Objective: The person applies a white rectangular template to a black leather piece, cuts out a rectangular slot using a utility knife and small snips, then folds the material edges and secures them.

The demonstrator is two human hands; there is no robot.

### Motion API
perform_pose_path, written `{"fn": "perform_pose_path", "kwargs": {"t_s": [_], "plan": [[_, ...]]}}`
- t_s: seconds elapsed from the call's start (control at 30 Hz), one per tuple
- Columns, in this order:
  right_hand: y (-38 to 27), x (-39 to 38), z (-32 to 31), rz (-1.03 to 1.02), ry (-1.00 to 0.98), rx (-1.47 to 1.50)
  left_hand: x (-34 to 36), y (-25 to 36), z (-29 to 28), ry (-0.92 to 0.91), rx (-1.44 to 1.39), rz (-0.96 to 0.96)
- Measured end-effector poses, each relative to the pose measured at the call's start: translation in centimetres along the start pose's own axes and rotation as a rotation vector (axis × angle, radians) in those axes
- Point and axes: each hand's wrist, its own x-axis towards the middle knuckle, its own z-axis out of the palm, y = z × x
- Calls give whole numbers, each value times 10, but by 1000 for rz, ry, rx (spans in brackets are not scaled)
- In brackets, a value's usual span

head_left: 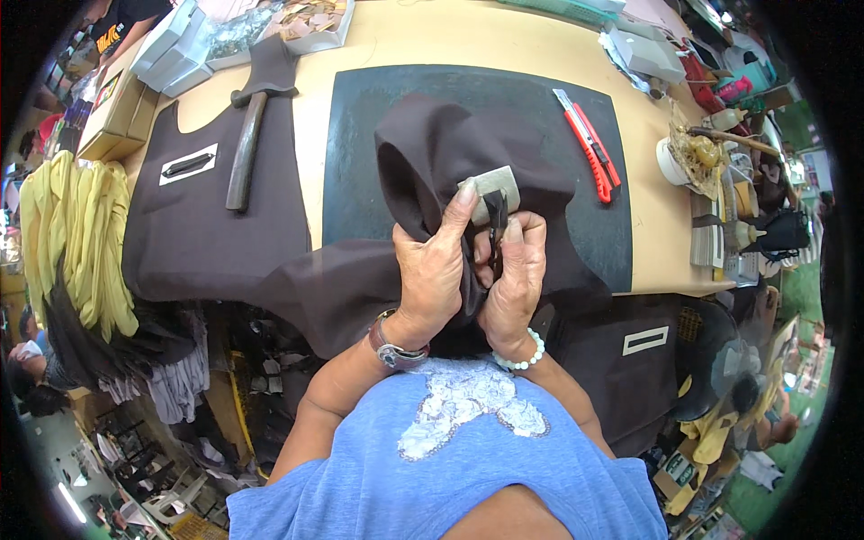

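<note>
Dark brown fabric (432,144) lies bunched over a dark cutting mat (360,99) in front of me. My left hand (430,274) grips a fold of it, thumb pressing on the edge of a pale grey-beige patch (493,184). Beside it, my right hand (513,283) has its thumb and fingers closed on a narrow black strip (496,216) that stands against the patch. The strip's lower end is partly hidden by my fingers, so its exact kind is unclear. A red utility knife (589,148) rests on the mat's right side.
Left of the mat, a hammer (247,148) lies on another brown fabric piece (216,234) bearing a white-framed slot with a black strip (189,166). Yellow cloth (76,234) hangs at the left edge. A glue pot (688,162) with a brush stands right. Boxes line the back.
</note>
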Motion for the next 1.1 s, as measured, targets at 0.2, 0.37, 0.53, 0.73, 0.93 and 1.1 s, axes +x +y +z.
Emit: {"fn": "perform_pose_path", "kwargs": {"t_s": [0.2,0.37,0.53,0.73,0.93,1.1], "plan": [[1,1,2,-17,29,-26,1,0,2,-17,-25,-1],[6,3,-5,-108,-23,-131,2,-4,-1,-9,-23,17],[-3,1,-8,-27,-31,-60,9,-2,-1,-12,30,32],[-40,11,-33,-497,-154,-798,12,10,-4,-62,100,19],[-74,37,-16,-952,-489,-1276,10,13,-3,-81,176,60],[-77,50,-17,-1137,-608,-1462,7,13,-3,-100,220,51]]}}
